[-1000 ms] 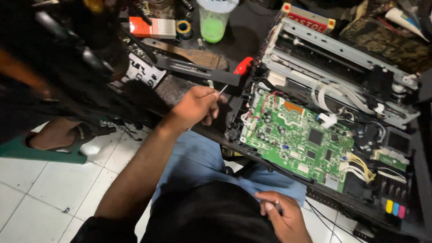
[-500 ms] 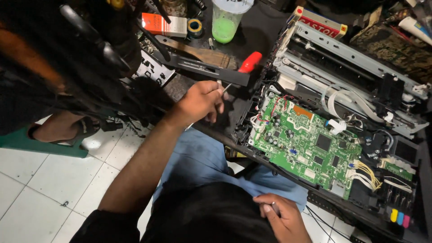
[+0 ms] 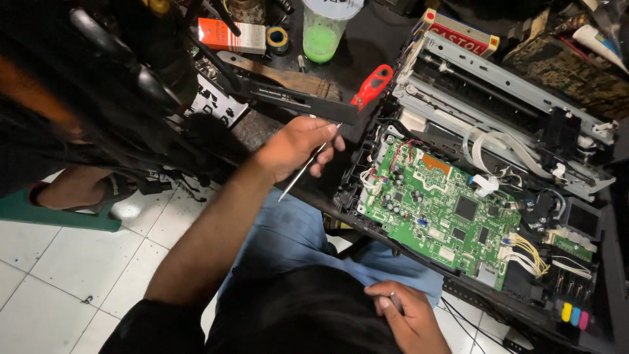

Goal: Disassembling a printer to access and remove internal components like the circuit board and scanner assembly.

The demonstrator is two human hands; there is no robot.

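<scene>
My left hand (image 3: pixel 295 147) reaches out over the edge of the dark workbench and grips a thin metal pick (image 3: pixel 303 172); its long end slants down-left below the hand. The hand is just left of an opened printer (image 3: pixel 504 85), whose green circuit board (image 3: pixel 445 210) lies bare with white and coloured wires plugged in. My right hand (image 3: pixel 406 318) rests low on my lap against my black shirt, fingers curled around a small grey part (image 3: pixel 394 302).
A red-handled tool (image 3: pixel 371 85), a black bar (image 3: pixel 295 101), a cup of green liquid (image 3: pixel 324 29), an orange box (image 3: pixel 229 36) and a tape roll (image 3: pixel 277 38) lie on the bench. Another person's sandalled foot (image 3: pixel 78 190) stands on white floor tiles at left.
My left hand has turned the pick, so its long end now hangs down-left below the fist. The view has shifted slightly; my right hand stays on my lap.
</scene>
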